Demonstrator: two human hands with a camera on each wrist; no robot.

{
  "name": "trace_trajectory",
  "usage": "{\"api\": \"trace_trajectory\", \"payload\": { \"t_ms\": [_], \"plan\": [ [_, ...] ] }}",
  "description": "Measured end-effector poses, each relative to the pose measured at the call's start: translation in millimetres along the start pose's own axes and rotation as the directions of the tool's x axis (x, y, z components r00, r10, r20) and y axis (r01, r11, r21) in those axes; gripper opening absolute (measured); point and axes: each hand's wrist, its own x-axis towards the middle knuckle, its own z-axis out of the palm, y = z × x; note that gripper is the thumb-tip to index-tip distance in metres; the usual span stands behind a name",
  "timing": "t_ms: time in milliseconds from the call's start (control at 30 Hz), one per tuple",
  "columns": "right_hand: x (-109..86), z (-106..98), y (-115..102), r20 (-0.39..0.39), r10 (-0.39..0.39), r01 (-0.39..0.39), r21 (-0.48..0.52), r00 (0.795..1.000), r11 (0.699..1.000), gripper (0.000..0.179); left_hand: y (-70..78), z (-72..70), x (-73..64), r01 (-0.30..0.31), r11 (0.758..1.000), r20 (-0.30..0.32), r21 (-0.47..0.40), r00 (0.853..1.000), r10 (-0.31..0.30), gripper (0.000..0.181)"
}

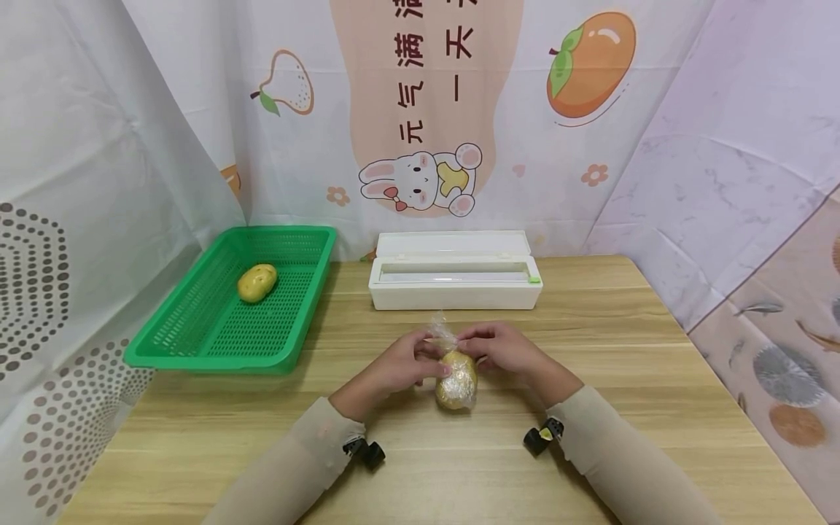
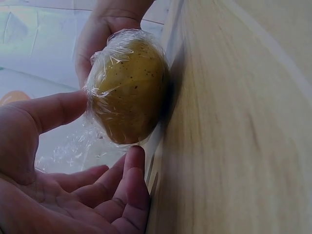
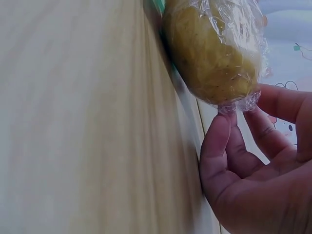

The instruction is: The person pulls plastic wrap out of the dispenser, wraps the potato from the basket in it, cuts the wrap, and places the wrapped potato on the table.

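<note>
A potato (image 1: 456, 391) wrapped in clear plastic wrap lies on the wooden table between the two hands, with loose film (image 1: 441, 329) sticking up at its far end. My left hand (image 1: 408, 360) holds the potato from the left; its thumb (image 2: 63, 109) presses on the wrapped side while the other fingers curve beneath, a fingertip right at the film. On the far right side, my right hand (image 1: 504, 348) pinches the plastic wrap (image 3: 246, 103) at the potato's end. Brown specks on the potato's skin show through the crinkled film in the left wrist view.
At the back left stands a green basket (image 1: 298, 343) with one bare potato (image 1: 257, 283) in it. Behind the hands, a white wrap dispenser (image 1: 456, 297) has its lid raised, a film roll inside and a green cutter at its right end. A printed curtain hangs behind the table.
</note>
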Motion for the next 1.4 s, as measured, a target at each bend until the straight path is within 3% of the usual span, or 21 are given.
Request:
{"api": "trace_trajectory", "payload": {
  "t_ms": [200, 400, 567, 833, 1067, 1267, 1400],
  "plan": [
    [-1.1, -2, -1, 0.023, -0.001, 0.0, 0.057, 1.0, 0.998, 0.032, 0.6, 0.9, -0.4, -0.003, 1.0, 0.002, -0.012, 1.0, 0.003, 0.065],
    [0.7, -1, -1, 0.059, -0.061, 0.061, -0.003, 0.996, 0.998, 0.041, 2.4, 1.9, -2.1, -0.009, 1.0, -0.014, 0.001, 1.0, 0.009, 0.064],
    [2.5, 0, 1, 0.028, -0.078, 0.079, -0.016, 0.997, 0.997, 0.033, -0.2, 2.1, -1.2, -0.034, 0.999, -0.035, 0.026, 0.999, 0.034, 0.063],
    [6.1, 0, 4, -0.016, -0.046, 0.048, 0.118, 0.999, 0.992, 0.032, 0.4, 3.2, -2.0, -0.035, 0.999, -0.028, 0.021, 0.999, 0.035, 0.063],
    [10.8, -6, 10, -0.016, -0.009, 0.013, 0.28, 1.0, 0.96, 0.026, 1.2, 4.6, -3.3, -0.011, 1.0, -0.028, 0.029, 1.0, 0.011, 0.062],
    [9.7, -10, 15, 0.062, -0.069, 0.045, 0.32, 0.996, 0.946, 0.026, 0.4, 5.0, -3.4, -0.037, 0.998, -0.022, 0.052, 0.999, 0.038, 0.061],
    [6.6, -17, 19, 0.156, -0.158, 0.105, 0.302, 0.975, 0.947, 0.042, -0.1, 6.2, -3.5, -0.041, 0.998, -0.017, 0.053, 0.999, 0.042, 0.06]
  ]
}}
